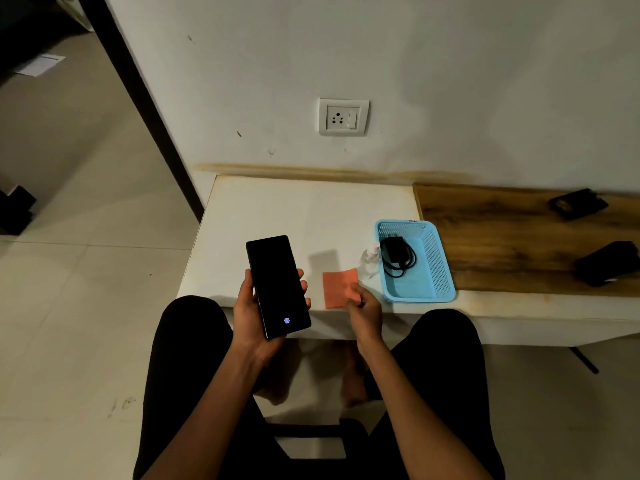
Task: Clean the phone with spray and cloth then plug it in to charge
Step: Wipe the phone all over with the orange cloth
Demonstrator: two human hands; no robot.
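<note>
in the head view, the left hand [254, 311] grasps a black smartphone [278, 286] around its long edges, screen up and dark but for a small lit dot near its lower end; the phone is lifted over the front edge of the white table [311, 209], its top tilted away from the person. the right hand [363, 308] pinches the near right corner of an orange cleaning cloth [337, 287], which lies flat on the table just right of the phone. beyond the cloth's far right corner stands a small clear spray bottle [370, 258], touching or nearly touching the left wall of a light blue plastic basket [438, 265]. inside the basket lies a black charger with its coiled cable [396, 256]. on the wall above the table sits a white socket with a switch [343, 116]. to the right of the basket, a wooden board [502, 237] carries two dark objects [577, 203], too dim to identify. the person's dark-clad knees frame the table's front edge.
</note>
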